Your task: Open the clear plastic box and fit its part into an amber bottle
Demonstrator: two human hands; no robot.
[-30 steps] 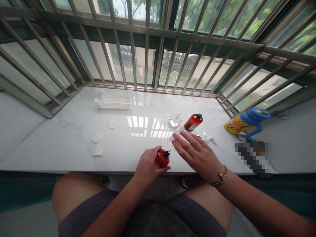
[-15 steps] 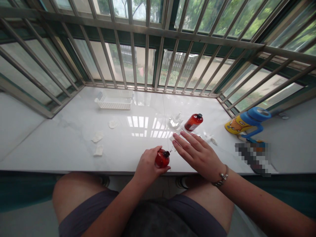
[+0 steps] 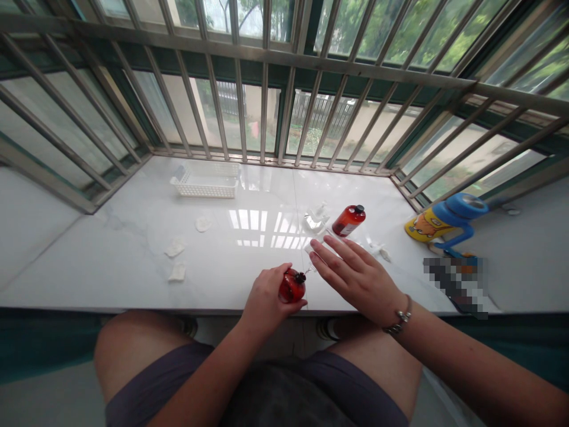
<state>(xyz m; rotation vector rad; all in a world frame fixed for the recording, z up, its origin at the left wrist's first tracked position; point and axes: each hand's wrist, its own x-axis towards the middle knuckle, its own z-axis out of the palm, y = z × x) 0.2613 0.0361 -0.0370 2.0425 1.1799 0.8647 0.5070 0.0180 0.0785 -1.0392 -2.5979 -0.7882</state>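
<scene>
My left hand [image 3: 264, 293] is wrapped around a red bottle [image 3: 292, 287] near the counter's front edge. The bottle leans to the right, its dark mouth pointing at my other hand. A thin clear streak, apparently liquid, shows just past the mouth. My right hand [image 3: 355, 279] is held beside it with fingers stretched out and its back towards me; its palm and thumb are hidden. Something white peeks out by the right fingertips, too covered to make out. Beyond these fingers stands a second red bottle [image 3: 349, 220] with a black cap.
White pads [image 3: 175, 247] lie on the left of the white counter [image 3: 133, 237]. A white plastic basket [image 3: 207, 184] sits at the back left. Crumpled wrappers [image 3: 315, 218] lie near the capped bottle. At right are a blue-and-yellow flask [image 3: 444, 218] and a blurred-out object [image 3: 457, 281]. Metal bars [image 3: 267, 107] front the windows.
Both hands have stayed almost in place. The clear streak at the bottle's mouth looks longer than before and reaches further up to the right.
</scene>
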